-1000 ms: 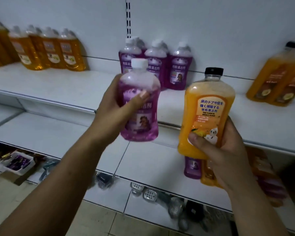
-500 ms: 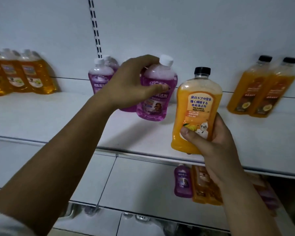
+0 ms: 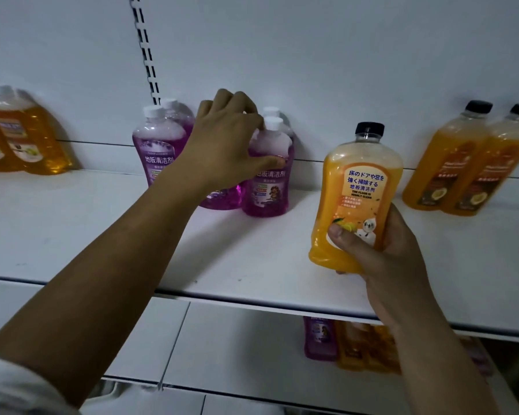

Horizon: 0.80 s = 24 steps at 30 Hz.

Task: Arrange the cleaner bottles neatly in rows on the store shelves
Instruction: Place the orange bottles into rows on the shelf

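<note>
Lower right of frame: the right hand (image 3: 381, 256) grips one orange cleaner bottle (image 3: 360, 187) with a black cap, thumb across the label, held upright above the front of the white upper shelf (image 3: 252, 250). Below that edge, on the lower shelf (image 3: 237, 339), one small purple bottle (image 3: 318, 339) stands beside blurred orange bottles (image 3: 363, 345), count not determinable. Centre: the left hand (image 3: 228, 145) clasps one purple cleaner bottle (image 3: 267, 181) standing on the upper shelf, thumb on its label, fingers curled at the neck. Four further purple bottles (image 3: 159, 145) surround it: one directly behind, one partly hidden by the wrist, two to the left. Far right, two black-capped orange bottles (image 3: 450, 163) stand against the back panel (image 3: 312, 55). Far left, amber bottles (image 3: 27, 139), blurred, at least two.
</note>
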### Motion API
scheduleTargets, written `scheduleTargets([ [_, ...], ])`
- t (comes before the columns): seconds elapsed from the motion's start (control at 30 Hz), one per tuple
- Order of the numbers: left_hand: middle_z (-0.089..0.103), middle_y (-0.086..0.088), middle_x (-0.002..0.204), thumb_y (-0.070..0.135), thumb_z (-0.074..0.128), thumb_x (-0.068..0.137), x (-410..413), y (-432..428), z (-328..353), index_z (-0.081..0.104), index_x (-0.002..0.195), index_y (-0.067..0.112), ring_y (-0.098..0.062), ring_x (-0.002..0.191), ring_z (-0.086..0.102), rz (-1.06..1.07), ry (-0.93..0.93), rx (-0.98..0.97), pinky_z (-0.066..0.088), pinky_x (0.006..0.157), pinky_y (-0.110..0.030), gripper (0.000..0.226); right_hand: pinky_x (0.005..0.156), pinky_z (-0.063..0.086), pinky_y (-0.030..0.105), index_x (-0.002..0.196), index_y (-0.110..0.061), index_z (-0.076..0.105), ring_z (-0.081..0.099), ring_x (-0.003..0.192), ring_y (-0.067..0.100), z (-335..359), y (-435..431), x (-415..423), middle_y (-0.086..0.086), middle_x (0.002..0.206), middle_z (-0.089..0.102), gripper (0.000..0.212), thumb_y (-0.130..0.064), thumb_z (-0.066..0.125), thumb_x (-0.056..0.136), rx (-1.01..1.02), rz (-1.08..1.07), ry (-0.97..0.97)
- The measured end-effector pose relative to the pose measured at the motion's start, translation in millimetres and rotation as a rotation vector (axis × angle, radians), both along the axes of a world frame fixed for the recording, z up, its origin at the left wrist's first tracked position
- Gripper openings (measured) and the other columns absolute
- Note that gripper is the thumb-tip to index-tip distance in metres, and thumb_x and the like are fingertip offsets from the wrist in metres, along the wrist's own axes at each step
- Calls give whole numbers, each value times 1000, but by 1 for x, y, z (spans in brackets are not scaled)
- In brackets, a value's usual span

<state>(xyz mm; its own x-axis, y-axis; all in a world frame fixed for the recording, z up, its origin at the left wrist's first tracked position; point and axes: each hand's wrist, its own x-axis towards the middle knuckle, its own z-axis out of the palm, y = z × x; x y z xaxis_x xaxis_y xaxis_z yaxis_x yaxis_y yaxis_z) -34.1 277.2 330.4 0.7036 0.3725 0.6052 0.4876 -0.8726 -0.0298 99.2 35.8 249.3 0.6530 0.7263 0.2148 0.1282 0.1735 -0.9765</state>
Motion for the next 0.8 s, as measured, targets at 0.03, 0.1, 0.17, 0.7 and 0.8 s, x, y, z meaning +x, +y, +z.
scheduleTargets([
  [0.03, 58, -3, 119, 82, 52, 76, 0, 2, 0, 70, 109, 16, -28, 117, 46, 15, 12, -2, 32, 94, -40, 76, 69, 62, 38, 119, -39, 63, 74, 103, 14, -1, 1, 1, -15, 112, 76, 66, -41, 96, 62, -3, 1, 5],
  [0.1, 57, -4, 123, 79, 55, 78, 0, 2, 1, 69, 111, 15, -29, 120, 46, 34, 36, 1, 33, 100, -43, 73, 70, 62, 39, 120, -39, 63, 75, 103, 15, -2, 2, 2, -13, 113, 76, 62, -37, 94, 66, -4, 11, 5],
  [0.17, 56, -4, 128, 76, 58, 79, 1, 3, 1, 67, 114, 14, -29, 124, 45, 37, 58, -4, 33, 103, -43, 72, 70, 61, 40, 120, -39, 63, 75, 104, 16, -2, 2, 2, -13, 113, 77, 65, -40, 95, 64, -4, 19, 6],
  [0.7, 50, -5, 150, 75, 61, 81, -12, -11, -3, 43, 154, 20, -29, 141, 42, 40, -27, 10, 31, 116, -48, 93, 89, 62, 54, 119, -38, 63, 74, 102, 9, -4, -1, -1, -15, 112, 76, 63, -45, 88, 62, 4, 4, -64],
  [0.8, 52, -3, 150, 76, 57, 86, -35, -37, -5, 46, 152, 24, -27, 141, 44, 42, -105, 11, 31, 118, -48, 85, 91, 61, 52, 122, -36, 64, 74, 103, 10, -3, -5, -4, -13, 115, 76, 71, -50, 96, 60, 12, 5, -101],
])
